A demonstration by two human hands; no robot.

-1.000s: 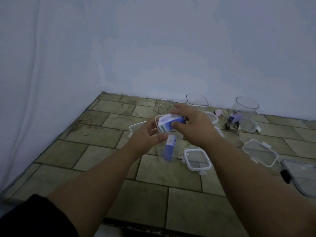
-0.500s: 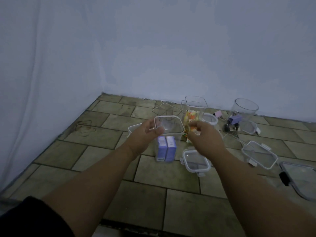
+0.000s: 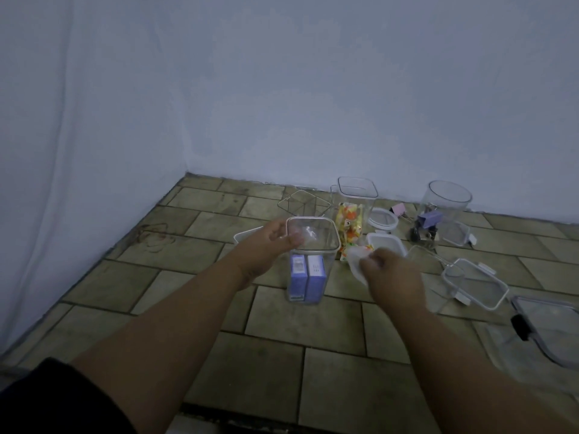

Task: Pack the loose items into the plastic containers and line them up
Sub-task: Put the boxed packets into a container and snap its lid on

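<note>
Left hand point(image 3: 269, 245) grips the rim of the tall clear container point(image 3: 311, 264), steadying it upright on the floor; two purple boxes point(image 3: 307, 278) stand side by side inside. Right of the container, snack packets point(image 3: 349, 227) lie loose. Right hand point(image 3: 393, 274) is closed on a white lid point(image 3: 357, 261), likely to cap the container. Further right, open containers and lids wait.

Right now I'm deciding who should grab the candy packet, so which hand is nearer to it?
Right. The right hand sits just below the candy packet, holding a lid; the left hand is farther, across the tall container it grips.
</note>
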